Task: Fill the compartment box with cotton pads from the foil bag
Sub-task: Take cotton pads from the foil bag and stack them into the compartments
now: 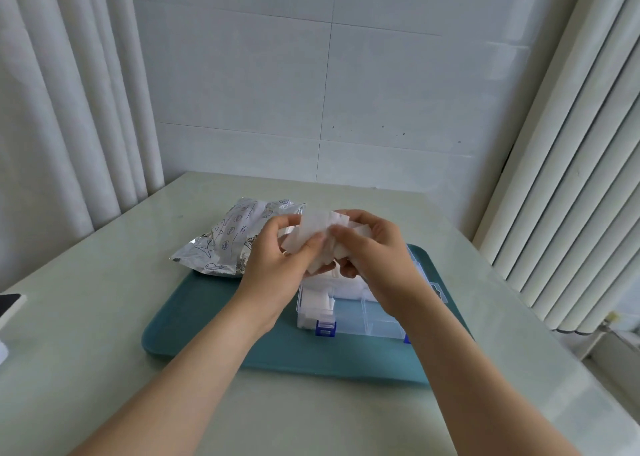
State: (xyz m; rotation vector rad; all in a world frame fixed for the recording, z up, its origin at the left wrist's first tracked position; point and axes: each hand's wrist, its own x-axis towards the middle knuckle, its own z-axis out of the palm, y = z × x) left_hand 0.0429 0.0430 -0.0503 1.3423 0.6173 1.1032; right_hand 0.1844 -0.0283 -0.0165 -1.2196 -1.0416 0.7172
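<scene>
Two bare forearms reach in over the near edge of the desk (104, 317) toward a teal tray (214, 320) lying on it. On the tray's right half sits the clear compartment box (367, 313), with a blue latch (325, 328) on its near wall. White pads (313, 305) already fill the box's near-left compartment and its far row. The near middle compartments show only the tray's teal through the plastic.

Above the tray's far part, right over the box, the left hand (277, 255) and the right hand (374, 248) meet around a loose bunch of cotton pads (313, 229). The left fingers (287, 221) are curled, with the thumb pinching the front pad. The right hand's fingers curl round the rest of the bunch from the other side.

The crumpled foil bag (225, 241) lies across the tray's far-left corner, partly on the tray and partly on the desk. Beyond the tray rises a pale tiled wall (381, 92), with white curtains (69, 109) on either side.
</scene>
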